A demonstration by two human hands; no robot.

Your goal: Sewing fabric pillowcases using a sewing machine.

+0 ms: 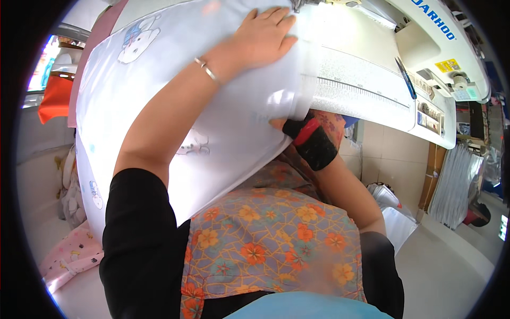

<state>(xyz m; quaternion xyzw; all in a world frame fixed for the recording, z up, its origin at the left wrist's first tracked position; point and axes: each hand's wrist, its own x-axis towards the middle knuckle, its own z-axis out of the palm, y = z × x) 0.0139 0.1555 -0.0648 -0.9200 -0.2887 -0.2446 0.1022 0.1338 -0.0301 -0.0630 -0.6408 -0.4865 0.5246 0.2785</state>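
Observation:
A large white cloth (223, 111) printed with cartoon animals spreads over the sewing table and hangs toward my lap. My left hand (265, 38) lies flat on it, fingers stretched toward the metal presser foot (298, 5) at the top. Lower down, at the table's front edge, my right hand (293, 128) wears a black and red wrap. Its thumb rests on top of the cloth's edge while the other fingers are hidden beneath, so the cloth is pinched between them.
The white sewing machine (433, 40) stands at the upper right above a table edge with a printed ruler (366, 93). Dark tweezers (406, 78) lie there. Pink printed fabric (74, 255) hangs at lower left; a stack of silvery sheets (454, 173) stands at right.

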